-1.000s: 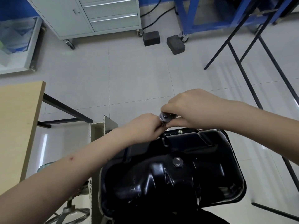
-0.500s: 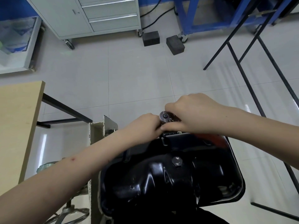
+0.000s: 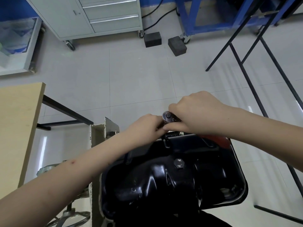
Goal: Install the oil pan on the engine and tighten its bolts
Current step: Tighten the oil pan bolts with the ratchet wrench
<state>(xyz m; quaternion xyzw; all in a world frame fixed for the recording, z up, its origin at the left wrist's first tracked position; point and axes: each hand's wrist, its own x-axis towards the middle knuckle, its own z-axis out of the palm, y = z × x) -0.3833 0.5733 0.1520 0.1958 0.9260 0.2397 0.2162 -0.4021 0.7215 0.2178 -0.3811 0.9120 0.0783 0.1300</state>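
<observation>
A glossy black oil pan [image 3: 164, 181] sits bottom-up on the engine in the lower middle, its drain plug [image 3: 179, 164] facing up. At the pan's far rim stands a ratchet wrench, its round metal head [image 3: 167, 115] uppermost and its red handle [image 3: 218, 139] running right under my forearm. My right hand [image 3: 198, 112] grips the ratchet just behind the head. My left hand [image 3: 146, 127] holds the tool below the head with curled fingers. A small bolt [image 3: 181, 133] shows on the rim flange beside them. The socket is hidden by my fingers.
A wooden tabletop [image 3: 16, 128] lies at the left, a cream engine-stand bracket [image 3: 105, 130] beside the pan. Black metal frame legs [image 3: 246, 66] cross the floor at the right. A grey drawer cabinet [image 3: 98, 15] and two dark blocks [image 3: 177, 46] stand at the back.
My right hand has swung the ratchet handle rightward and toward me, so the red handle now shows over the pan's far right rim. My left hand has stayed at the head.
</observation>
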